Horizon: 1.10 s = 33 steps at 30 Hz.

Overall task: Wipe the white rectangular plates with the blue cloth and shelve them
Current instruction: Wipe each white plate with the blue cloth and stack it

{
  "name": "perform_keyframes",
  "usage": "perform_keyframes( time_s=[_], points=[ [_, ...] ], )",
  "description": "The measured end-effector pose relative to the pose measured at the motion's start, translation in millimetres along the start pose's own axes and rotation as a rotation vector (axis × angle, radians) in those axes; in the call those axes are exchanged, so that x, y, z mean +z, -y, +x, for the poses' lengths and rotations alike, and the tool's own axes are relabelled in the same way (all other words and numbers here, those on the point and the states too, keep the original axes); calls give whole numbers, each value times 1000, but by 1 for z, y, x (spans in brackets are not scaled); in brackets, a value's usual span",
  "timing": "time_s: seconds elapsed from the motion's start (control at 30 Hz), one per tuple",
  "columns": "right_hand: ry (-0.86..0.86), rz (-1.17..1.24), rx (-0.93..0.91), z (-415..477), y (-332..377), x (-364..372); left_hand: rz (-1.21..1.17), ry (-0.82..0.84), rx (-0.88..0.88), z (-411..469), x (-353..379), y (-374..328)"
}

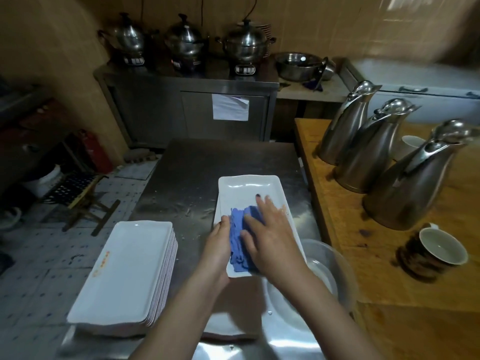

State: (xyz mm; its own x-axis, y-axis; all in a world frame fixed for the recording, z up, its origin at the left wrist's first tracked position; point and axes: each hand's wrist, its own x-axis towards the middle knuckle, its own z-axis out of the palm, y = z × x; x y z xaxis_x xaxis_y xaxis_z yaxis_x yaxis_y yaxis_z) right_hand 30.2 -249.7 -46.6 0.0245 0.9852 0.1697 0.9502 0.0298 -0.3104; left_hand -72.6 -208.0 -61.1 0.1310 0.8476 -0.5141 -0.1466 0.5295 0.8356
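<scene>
A glossy white rectangular plate (249,188) lies by the counter's (194,172) right edge, a crumpled blue cloth (237,229) on its near half. The right hand (272,237) presses the cloth, fingers (262,203) spread flat; the left hand (218,245) grips the plate's left rim, thumb on top.

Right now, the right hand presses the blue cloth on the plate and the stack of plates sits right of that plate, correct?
Not quite: the head view shows the stack of plates left of the plate. The right hand does press the blue cloth on it.
</scene>
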Motion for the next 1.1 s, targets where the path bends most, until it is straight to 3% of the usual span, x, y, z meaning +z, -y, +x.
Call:
perform_keyframes(
  time_s=[0.1,0.2,0.43,0.6,0.7,1.0,1.1],
  points=[
    [161,33,-108,-11,5,6,14,-62,68,-14,4,4],
    [198,-70,-148,-11,0,8,48,-50,122,-28,7,9],
    [98,-181,75,7,-21,-2,86,-68,107,-47,1,0],
    [162,-105,-126,-11,-1,9,129,-140,83,-39,-9,-13],
    [157,-47,-208,9,13,6,189,-90,112,-38,-7,-14],
    [53,-230,153,55,-7,6,190,-81,143,-15,-28,-34],
    [52,-236,93,43,-3,16,201,-87,108,-6,-33,-38]
  ],
)
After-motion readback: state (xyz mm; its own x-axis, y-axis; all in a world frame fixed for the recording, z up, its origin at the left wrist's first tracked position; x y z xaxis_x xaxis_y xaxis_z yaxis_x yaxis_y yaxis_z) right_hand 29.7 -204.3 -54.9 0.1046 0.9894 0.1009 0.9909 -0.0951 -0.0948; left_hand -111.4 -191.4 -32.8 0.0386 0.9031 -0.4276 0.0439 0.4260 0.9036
